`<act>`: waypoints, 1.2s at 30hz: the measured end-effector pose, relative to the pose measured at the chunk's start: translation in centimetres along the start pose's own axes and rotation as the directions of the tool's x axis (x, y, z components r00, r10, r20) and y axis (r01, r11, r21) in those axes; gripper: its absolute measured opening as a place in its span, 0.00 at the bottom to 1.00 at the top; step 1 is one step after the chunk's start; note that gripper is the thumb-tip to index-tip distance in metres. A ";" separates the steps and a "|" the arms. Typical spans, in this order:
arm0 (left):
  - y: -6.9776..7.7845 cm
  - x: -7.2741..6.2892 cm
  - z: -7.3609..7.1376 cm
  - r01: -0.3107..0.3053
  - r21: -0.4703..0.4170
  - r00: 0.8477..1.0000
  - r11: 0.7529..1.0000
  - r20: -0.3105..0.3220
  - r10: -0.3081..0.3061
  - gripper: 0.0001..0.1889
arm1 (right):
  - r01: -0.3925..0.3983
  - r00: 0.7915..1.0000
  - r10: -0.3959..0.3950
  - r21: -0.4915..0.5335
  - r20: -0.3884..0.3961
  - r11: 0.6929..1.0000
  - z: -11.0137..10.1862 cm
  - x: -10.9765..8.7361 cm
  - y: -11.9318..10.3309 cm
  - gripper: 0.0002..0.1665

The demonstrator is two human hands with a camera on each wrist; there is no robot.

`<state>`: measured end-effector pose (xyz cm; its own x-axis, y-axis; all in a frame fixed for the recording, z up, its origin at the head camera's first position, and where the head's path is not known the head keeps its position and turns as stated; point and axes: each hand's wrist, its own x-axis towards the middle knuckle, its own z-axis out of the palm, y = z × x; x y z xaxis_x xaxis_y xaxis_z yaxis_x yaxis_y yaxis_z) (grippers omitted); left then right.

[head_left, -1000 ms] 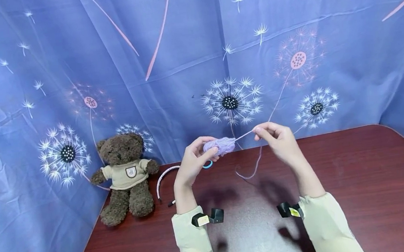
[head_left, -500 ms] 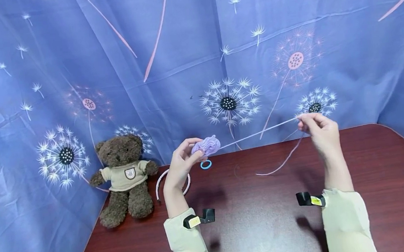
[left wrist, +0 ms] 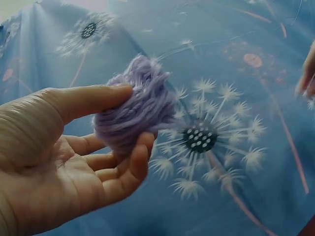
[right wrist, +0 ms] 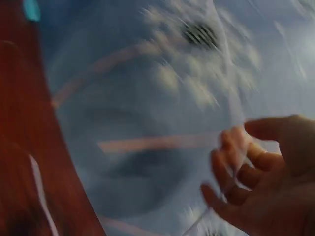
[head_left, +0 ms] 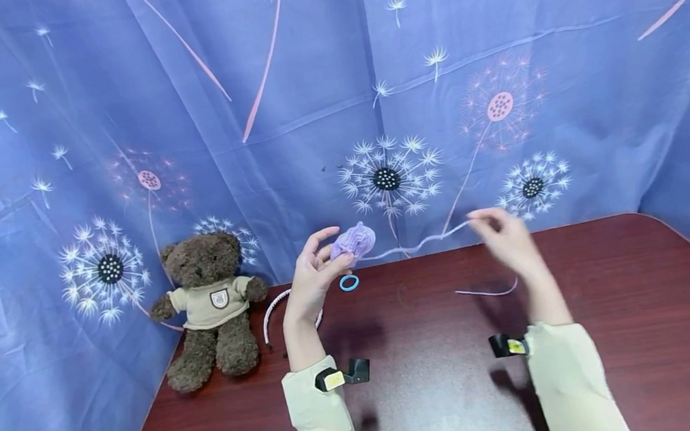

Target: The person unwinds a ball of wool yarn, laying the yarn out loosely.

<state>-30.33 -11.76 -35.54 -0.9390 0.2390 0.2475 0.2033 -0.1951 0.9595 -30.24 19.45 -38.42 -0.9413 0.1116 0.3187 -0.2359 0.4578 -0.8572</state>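
Left hand [head_left: 312, 280] grips 1 ball of purple yarn [head_left: 353, 241] between thumb and fingers, raised above the table [head_left: 432, 372]. Right hand [head_left: 507, 242] pinches the wavy strand [head_left: 412, 248] at thumb and fingertips. 1 blue ring [head_left: 349, 290] lies on the table.

A lilac yarn bundle [head_left: 355, 240], wound in loose loops, sits in the left hand [head_left: 316, 273]; its strand [head_left: 408, 249] sags wavily across to the right hand [head_left: 507, 239], the tail [head_left: 489, 293] curving below.
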 end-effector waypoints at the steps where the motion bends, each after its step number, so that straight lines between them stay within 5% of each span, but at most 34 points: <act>1: -0.1 0.1 0.2 -0.004 -0.017 1.000 1.000 0.002 0.004 0.29 | 0.037 0.998 -0.036 -0.022 0.060 0.999 1.2 0.0 -0.6 0.21; 5: -0.4 0.6 1.3 -0.026 -0.054 0.999 0.998 0.019 0.027 0.23 | 0.121 0.938 -0.150 0.111 0.313 0.986 6.2 -0.6 -3.2 0.28; 8: -0.7 0.9 2.2 -0.033 -0.055 0.999 0.998 0.020 0.034 0.21 | 0.126 0.900 -0.196 0.199 0.388 0.972 8.7 -1.5 -4.9 0.23; 15: -0.7 1.0 3.1 -0.008 -0.097 1.000 0.995 0.001 0.008 0.22 | 0.141 0.938 -0.188 0.176 0.290 0.974 8.6 -1.9 -5.7 0.15; 23: -0.6 0.9 2.8 -0.009 -0.201 0.999 0.980 -0.043 0.000 0.29 | 0.109 0.941 -0.171 0.218 0.293 0.970 6.0 -1.1 -4.9 0.18; 36: -0.5 0.7 2.0 0.029 -0.112 0.997 0.993 0.078 -0.020 0.21 | 0.092 0.983 -0.128 0.257 0.130 0.962 3.1 -0.6 -4.0 0.21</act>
<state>-30.49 -9.63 -35.58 -0.9182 0.3166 0.2381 0.1440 -0.2933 0.9451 -29.46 14.82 -36.45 -0.9265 -0.0639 0.3707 -0.3753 0.2240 -0.8994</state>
